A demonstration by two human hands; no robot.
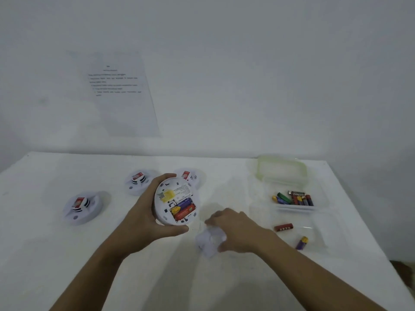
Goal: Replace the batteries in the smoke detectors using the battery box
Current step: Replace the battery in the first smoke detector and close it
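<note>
Right now your left hand (143,218) grips a round white smoke detector (175,200) above the table (224,283), fingers over its far edge and thumb under its near edge, with the back turned up toward you. Its battery bay stands uncovered, and a purple and a red battery (183,208) lie side by side in it, just below a yellow label. Your right hand (238,230) is low over the table just right of the detector, fingers and thumb curled round a small white piece (210,242); that piece is blurred, so you cannot tell what it is. The clear battery box (320,204) sits at the far right of the table, its green-rimmed lid (281,169) raised at the far side, with a heap of mixed-colour batteries (294,198) inside. Near of the box a loose red battery (283,227) and a purple-and-yellow battery (302,243) lie apart from each other. Three more detectors rest face up on the table: one at the left (82,207), one farther in (138,181), and one just beyond the detector you hold (188,176). A printed sheet (119,93) hangs on the far wall.
</note>
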